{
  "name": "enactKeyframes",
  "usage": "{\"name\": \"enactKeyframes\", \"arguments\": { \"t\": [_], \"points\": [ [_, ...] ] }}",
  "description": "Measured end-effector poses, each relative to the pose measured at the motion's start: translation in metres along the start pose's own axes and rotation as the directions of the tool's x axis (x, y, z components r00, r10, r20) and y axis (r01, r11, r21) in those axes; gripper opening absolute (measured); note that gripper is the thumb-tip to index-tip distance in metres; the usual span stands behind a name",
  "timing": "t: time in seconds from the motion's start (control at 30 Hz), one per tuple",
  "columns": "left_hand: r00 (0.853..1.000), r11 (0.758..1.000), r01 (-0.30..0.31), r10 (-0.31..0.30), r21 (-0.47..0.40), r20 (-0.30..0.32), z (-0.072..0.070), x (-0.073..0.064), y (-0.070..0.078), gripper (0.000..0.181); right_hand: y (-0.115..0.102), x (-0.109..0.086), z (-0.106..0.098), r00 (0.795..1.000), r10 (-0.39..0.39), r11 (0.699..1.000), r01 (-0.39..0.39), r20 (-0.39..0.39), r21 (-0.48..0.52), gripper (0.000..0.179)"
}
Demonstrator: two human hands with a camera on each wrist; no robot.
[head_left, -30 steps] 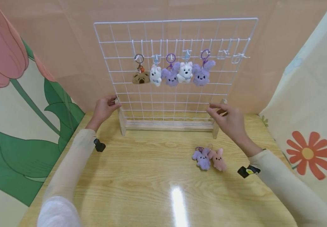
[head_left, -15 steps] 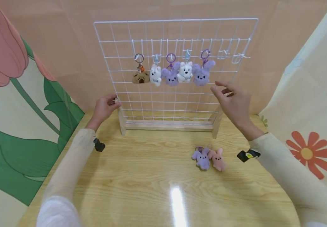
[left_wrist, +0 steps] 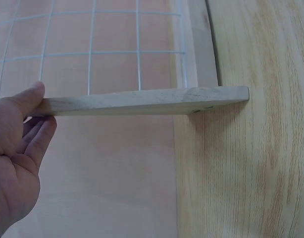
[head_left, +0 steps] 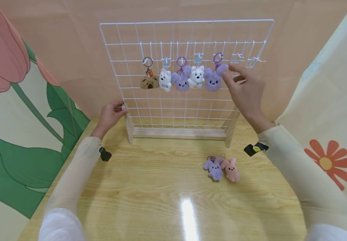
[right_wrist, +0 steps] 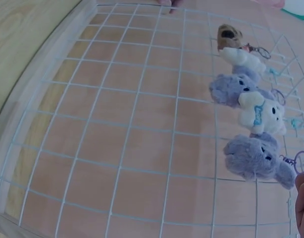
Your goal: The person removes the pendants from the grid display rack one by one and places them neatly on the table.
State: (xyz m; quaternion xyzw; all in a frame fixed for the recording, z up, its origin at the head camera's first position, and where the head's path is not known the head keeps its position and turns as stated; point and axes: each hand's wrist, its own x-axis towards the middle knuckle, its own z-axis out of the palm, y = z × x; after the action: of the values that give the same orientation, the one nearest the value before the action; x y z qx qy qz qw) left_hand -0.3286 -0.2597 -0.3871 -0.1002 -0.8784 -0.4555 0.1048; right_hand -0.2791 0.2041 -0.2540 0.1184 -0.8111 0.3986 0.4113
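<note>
A white wire grid rack [head_left: 173, 103] stands upright in a wooden base [head_left: 179, 134]. My left hand [head_left: 112, 115] pinches the top of the base's left wooden upright [left_wrist: 142, 101] between thumb and fingers. My right hand [head_left: 247, 87] is beside the rightmost purple rabbit keychain [head_left: 213, 81], its fingertips right by the ear; whether they touch it I cannot tell. Also hanging on hooks are a brown bear keychain [head_left: 149, 82], a white dog keychain [head_left: 165, 80], another purple rabbit keychain [head_left: 182, 81] and a second white dog keychain [head_left: 196, 77].
A loose purple rabbit keychain [head_left: 215, 169] and a pink rabbit keychain [head_left: 231, 169] lie side by side on the wooden table [head_left: 149, 187]. Two bare hooks [head_left: 253, 62] project at the rack's right. Printed cloth [head_left: 327, 100] surrounds the table.
My right hand has risen from near the rack's lower right upright to the rightmost hanging rabbit. The left hand stays on its upright, and the keychains have not visibly moved.
</note>
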Motion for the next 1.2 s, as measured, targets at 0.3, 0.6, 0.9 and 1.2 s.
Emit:
{"name": "enactKeyframes", "arguments": {
  "t": [0.3, 0.6, 0.9, 1.2],
  "points": [
    [1.000, 1.000, 0.003, -0.003, 0.007, 0.002, 0.000, 0.001, -0.001, 0.051, -0.005, 0.019, 0.012, 0.997, 0.079, 0.996, -0.078, -0.015, 0.048, 0.037],
    [1.000, 1.000, 0.001, -0.001, 0.008, 0.002, 0.000, 0.001, -0.002, 0.050, -0.004, 0.026, 0.024, 0.996, 0.086, 0.995, -0.085, -0.020, 0.049, 0.030],
    [1.000, 1.000, 0.007, -0.007, 0.007, 0.002, 0.000, 0.000, -0.002, 0.051, -0.008, 0.028, 0.032, 0.995, 0.090, 0.996, -0.090, -0.042, 0.006, 0.027],
    [1.000, 1.000, 0.003, -0.003, 0.007, -0.002, 0.000, 0.001, -0.002, 0.050, -0.009, 0.033, 0.036, 0.987, 0.143, 0.989, -0.145, -0.066, -0.021, 0.031]
  ]
}}
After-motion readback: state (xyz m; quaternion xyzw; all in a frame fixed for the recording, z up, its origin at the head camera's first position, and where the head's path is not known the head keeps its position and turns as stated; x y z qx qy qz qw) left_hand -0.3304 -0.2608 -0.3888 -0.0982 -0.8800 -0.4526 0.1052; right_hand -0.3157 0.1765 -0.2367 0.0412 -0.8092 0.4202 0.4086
